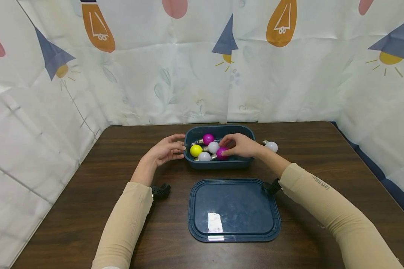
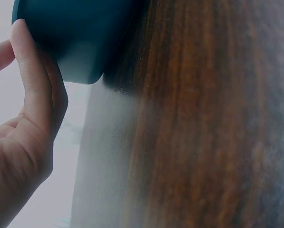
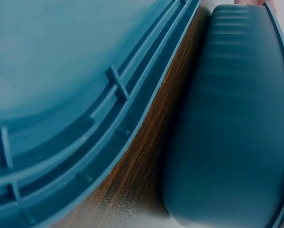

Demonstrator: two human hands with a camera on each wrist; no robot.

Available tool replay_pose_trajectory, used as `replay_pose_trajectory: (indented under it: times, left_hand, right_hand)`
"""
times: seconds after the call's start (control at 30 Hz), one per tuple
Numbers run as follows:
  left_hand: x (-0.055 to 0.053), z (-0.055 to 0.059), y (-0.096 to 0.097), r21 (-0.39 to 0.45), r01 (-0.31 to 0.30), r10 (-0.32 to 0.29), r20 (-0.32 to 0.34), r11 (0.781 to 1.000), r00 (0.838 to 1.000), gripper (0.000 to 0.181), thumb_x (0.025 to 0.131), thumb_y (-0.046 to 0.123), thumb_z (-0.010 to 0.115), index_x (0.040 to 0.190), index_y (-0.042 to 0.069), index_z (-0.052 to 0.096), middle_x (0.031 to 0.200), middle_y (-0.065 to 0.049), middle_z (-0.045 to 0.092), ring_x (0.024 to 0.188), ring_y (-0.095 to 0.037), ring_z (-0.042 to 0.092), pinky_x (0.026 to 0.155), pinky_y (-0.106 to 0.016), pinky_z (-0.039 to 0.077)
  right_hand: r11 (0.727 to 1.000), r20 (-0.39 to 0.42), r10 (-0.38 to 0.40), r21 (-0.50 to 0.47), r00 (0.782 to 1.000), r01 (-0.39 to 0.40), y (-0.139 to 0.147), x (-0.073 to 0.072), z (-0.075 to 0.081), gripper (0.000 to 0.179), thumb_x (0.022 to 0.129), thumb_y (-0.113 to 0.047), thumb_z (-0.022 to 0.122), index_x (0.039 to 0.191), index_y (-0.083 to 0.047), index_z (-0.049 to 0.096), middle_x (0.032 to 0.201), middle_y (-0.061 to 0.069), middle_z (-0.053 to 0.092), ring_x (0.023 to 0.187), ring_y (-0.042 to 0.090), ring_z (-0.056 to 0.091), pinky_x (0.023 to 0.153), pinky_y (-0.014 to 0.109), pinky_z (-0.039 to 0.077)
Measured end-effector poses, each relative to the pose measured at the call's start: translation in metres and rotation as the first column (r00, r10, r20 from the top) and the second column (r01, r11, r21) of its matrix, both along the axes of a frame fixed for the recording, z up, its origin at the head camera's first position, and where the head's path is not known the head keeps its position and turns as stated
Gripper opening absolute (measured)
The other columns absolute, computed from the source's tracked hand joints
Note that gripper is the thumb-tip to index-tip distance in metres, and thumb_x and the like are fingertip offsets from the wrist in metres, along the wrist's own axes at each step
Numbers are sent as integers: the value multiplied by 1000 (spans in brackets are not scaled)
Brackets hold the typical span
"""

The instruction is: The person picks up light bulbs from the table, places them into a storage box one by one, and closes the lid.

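A dark blue plastic box [image 1: 219, 164] stands near the far edge of the table, with several small light bulbs inside. Among them are a yellow bulb [image 1: 196, 150], a magenta bulb [image 1: 208, 139] and white bulbs, one being a white bulb [image 1: 204, 156] at the front. My right hand [image 1: 240, 145] reaches over the box's right part and pinches a second magenta bulb [image 1: 221, 153]. At the box's left end, my left hand [image 1: 168, 150] rests its extended fingertips against the wall; the left wrist view shows a fingertip [image 2: 21, 28] at the rim.
A dark blue lid [image 1: 234, 209] lies flat on the brown wooden table [image 1: 306, 224], in front of the box. One white bulb [image 1: 271, 146] lies on the table right of the box, beside my right forearm. Printed cloth [image 1: 195, 82] hangs behind the table.
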State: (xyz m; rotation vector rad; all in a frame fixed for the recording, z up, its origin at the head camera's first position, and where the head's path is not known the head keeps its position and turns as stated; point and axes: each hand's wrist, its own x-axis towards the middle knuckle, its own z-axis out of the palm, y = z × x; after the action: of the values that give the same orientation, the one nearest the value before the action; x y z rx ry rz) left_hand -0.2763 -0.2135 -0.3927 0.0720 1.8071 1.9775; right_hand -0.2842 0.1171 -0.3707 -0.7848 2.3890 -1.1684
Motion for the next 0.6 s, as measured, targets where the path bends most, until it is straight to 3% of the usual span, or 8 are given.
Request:
replay_pose_trajectory:
  times: [0.6]
  left_hand:
    - [-1,-2,0,-2,-3,3,-1,1000,1000,64,101,-3,58,158,5,30,138,-22,44,84,-16,67,78,-29,62]
  right_hand:
    - [999,-12,14,-37,1000,-15,2,0,-2,36,95,-14,76,125,2,64,130,20,64,118,35,63,101,46,53]
